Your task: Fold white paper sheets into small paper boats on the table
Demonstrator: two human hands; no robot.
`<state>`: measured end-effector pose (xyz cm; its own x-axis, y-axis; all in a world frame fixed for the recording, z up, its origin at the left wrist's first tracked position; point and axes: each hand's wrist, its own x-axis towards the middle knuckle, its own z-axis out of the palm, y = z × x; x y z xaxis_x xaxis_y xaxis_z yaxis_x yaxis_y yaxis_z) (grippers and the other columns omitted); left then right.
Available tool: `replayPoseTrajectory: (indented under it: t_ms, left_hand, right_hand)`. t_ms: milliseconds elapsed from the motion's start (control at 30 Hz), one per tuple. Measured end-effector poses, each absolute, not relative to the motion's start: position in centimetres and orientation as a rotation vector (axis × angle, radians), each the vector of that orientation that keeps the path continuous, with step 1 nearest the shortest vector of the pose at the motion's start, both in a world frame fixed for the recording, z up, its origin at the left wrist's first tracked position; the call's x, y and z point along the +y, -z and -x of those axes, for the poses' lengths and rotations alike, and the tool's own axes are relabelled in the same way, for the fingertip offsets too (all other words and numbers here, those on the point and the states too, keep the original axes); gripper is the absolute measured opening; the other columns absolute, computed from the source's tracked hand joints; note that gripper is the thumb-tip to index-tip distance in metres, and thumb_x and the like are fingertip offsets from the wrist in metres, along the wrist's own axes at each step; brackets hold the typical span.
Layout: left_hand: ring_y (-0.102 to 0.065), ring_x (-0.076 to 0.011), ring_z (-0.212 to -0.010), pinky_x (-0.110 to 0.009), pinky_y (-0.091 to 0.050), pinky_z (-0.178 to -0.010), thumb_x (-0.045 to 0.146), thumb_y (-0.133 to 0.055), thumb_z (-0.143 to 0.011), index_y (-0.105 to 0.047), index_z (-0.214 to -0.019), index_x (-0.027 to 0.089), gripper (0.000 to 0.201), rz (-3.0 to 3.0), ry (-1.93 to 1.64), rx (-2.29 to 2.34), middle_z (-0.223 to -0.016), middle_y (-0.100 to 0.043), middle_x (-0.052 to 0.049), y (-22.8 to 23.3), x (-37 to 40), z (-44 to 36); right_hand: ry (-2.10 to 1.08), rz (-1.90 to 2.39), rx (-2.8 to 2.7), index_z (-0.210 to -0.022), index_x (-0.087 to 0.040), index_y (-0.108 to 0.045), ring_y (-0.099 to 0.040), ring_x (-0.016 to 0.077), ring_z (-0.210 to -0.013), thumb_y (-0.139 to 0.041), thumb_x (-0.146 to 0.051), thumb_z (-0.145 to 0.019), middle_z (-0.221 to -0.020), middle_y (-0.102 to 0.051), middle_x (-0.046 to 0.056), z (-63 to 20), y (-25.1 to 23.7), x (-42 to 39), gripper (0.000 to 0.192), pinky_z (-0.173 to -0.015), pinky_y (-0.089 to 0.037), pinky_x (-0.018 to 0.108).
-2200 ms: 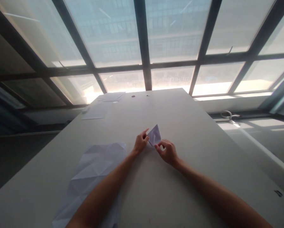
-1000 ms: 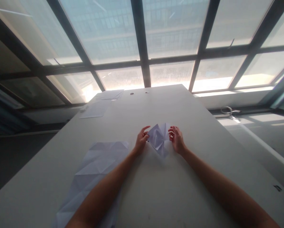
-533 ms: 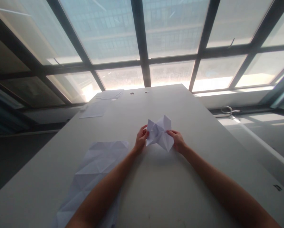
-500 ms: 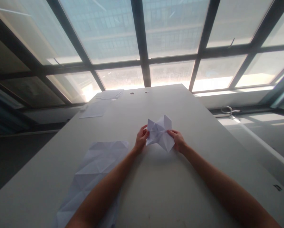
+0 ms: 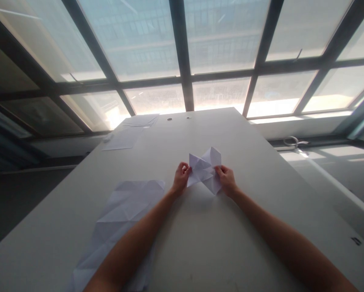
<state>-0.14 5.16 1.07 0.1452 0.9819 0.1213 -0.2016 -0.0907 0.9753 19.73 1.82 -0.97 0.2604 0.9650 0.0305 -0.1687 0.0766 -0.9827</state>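
Observation:
A small creased sheet of white paper [image 5: 204, 168], partly unfolded into a winged shape, is held just above the grey table [image 5: 218, 243] near its middle. My left hand [image 5: 181, 179] pinches its left edge. My right hand [image 5: 227, 181] pinches its right edge, with the lower corner of the sheet tucked against the fingers. Both forearms reach in from the bottom of the view.
A large creased white sheet [image 5: 121, 219] lies flat on the table at my left. More loose sheets [image 5: 122, 140] rest at the far left corner, near two round holes [image 5: 169, 119] in the tabletop. Big windows [image 5: 182, 48] stand behind the table.
The paper was a small folded triangle, then got opened out between my hands. Over the last half second it spread a little flatter and my fingers closed tighter on its edges.

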Motion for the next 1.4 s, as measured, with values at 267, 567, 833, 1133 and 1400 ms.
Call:
replayPoseTrajectory:
  t_ms: [267,567,833,1133,1400]
  left_hand:
    - [-0.06,-0.0143,-0.076,-0.025,-0.044,-0.069,0.037,-0.074,-0.077,-0.051,-0.139,0.013,0.07,-1.274,-1.108,0.853,-0.101,-0.07,-0.008,-1.6,4.8,0.3]
    - [-0.066,-0.0176,-0.084,-0.027,-0.052,-0.072,0.025,-0.09,-0.058,-0.029,-0.152,0.025,0.112,-1.145,-0.986,0.691,-0.133,-0.058,-0.015,-1.8,4.4,0.3]
    - [-0.065,-0.0213,-0.102,-0.029,-0.055,-0.076,0.028,-0.082,-0.071,-0.029,-0.149,0.042,0.095,-1.103,-1.048,0.658,-0.155,-0.032,-0.009,-2.8,4.8,1.4]
    - [-0.068,-0.0183,-0.075,-0.027,-0.052,-0.064,0.033,-0.081,-0.069,-0.05,-0.141,0.018,0.079,-1.066,-0.869,0.695,-0.111,-0.07,-0.012,-3.3,3.8,1.3]
    - [-0.062,-0.0308,-0.113,-0.04,-0.052,-0.089,0.039,-0.085,-0.067,-0.043,-0.146,0.024,0.091,-1.096,-1.121,0.771,-0.14,-0.053,-0.014,-3.4,4.5,1.8]
  right_hand:
    - [-0.851,1.256,-1.067,-0.065,-0.019,-0.053,-0.03,0.0098,-0.049,-0.056,-0.048,-0.08,-0.053,-0.042,-0.005,-19.4,1.0,1.7,0.033,-0.043,-0.021,0.023]
    - [-0.727,1.307,-1.091,-0.063,-0.021,-0.05,-0.029,0.0105,-0.049,-0.054,-0.048,-0.082,-0.052,-0.038,-0.006,-20.1,1.3,2.0,0.033,-0.043,-0.02,0.024]
    - [-0.769,1.308,-1.028,-0.063,-0.021,-0.05,-0.023,0.0094,-0.045,-0.056,-0.049,-0.08,-0.05,-0.033,-0.008,-22.1,0.9,2.6,0.034,-0.042,-0.016,0.024]
    - [-0.863,1.246,-1.187,-0.064,-0.018,-0.057,-0.031,0.0096,-0.047,-0.059,-0.049,-0.078,-0.052,-0.043,-0.005,-22.3,0.7,2.7,0.034,-0.044,-0.02,0.022]
    - [-0.673,1.323,-1.058,-0.062,-0.021,-0.046,-0.024,0.0092,-0.046,-0.054,-0.046,-0.084,-0.051,-0.032,-0.008,-23.6,1.4,3.2,0.034,-0.043,-0.016,0.023]
